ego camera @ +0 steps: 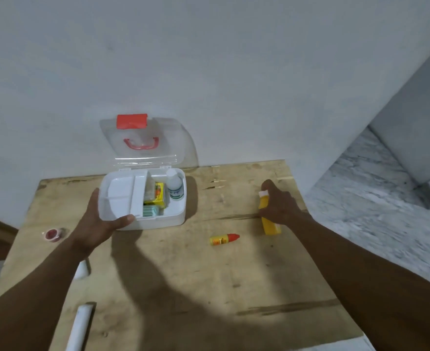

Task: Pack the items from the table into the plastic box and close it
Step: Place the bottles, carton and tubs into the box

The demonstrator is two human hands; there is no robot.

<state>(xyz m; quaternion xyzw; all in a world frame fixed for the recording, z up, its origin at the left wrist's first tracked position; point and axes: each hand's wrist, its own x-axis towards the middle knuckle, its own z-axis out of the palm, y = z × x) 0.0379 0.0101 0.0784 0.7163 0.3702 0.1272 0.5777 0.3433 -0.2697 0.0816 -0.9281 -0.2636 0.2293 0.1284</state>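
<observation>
A white plastic box (178, 216) stands open at the back of the wooden table (183, 287), its clear lid (145, 145) with a red latch leaning on the wall. Inside are a white tray insert (122, 196), a white bottle (175, 184), a yellow carton (158, 196) and a teal pack (150, 211). My left hand (99, 224) grips the box's front left corner. My right hand (279, 203) is closed around a yellow bottle (271, 225) with a white cap lying on the table. A small yellow bottle with a red cap (224, 239) lies between box and hand.
A small red round container (53, 234) sits near the table's left edge. A white item (82, 271) peeks from under my left forearm, and a white tube (79, 325) lies at the front left. The wall stands right behind the box; a marble floor lies to the right.
</observation>
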